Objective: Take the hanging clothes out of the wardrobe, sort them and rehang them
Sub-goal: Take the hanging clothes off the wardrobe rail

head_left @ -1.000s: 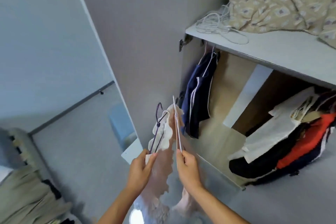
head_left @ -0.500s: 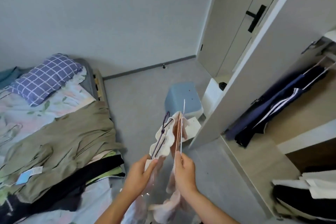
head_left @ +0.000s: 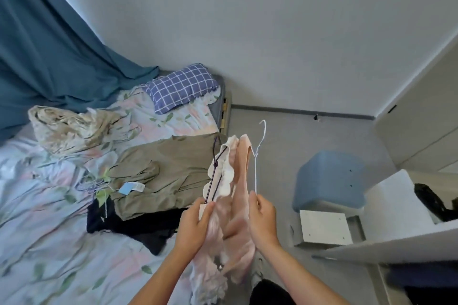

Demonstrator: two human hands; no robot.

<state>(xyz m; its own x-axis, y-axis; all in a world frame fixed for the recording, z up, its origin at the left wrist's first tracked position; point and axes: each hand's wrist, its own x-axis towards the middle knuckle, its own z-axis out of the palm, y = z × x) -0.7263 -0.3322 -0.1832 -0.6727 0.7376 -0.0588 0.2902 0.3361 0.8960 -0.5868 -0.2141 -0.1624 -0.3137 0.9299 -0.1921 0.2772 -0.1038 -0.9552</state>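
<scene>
Left hand [head_left: 192,224] has its fingers and thumb curled round the bottom of a dark hanger [head_left: 215,176] plus a bit of the pale frilly garment [head_left: 224,173] on it, so that one's properly gripped. Right hand [head_left: 262,218] is pinching the lower end of a white hanger [head_left: 256,156] between thumb and fingertips, hook pointing up, with a pink garment [head_left: 241,205] hanging off it and trailing down between the two forearms. Both hangers are held upright side by side, just off the edge of the bed [head_left: 37,230], with the two pieces of cloth touching each other in the middle. On the bed there's an olive green garment [head_left: 163,168] spread flat with a small blue and white tag [head_left: 131,188] on it, and something black [head_left: 138,226] lying under its near edge. Further back on the bed are a crumpled beige patterned cloth [head_left: 67,128] and a blue checked pillow [head_left: 181,88], with a teal curtain [head_left: 42,44] behind. Off to the right on the floor sits a blue stool [head_left: 329,180], near the open white wardrobe door [head_left: 386,247].
</scene>
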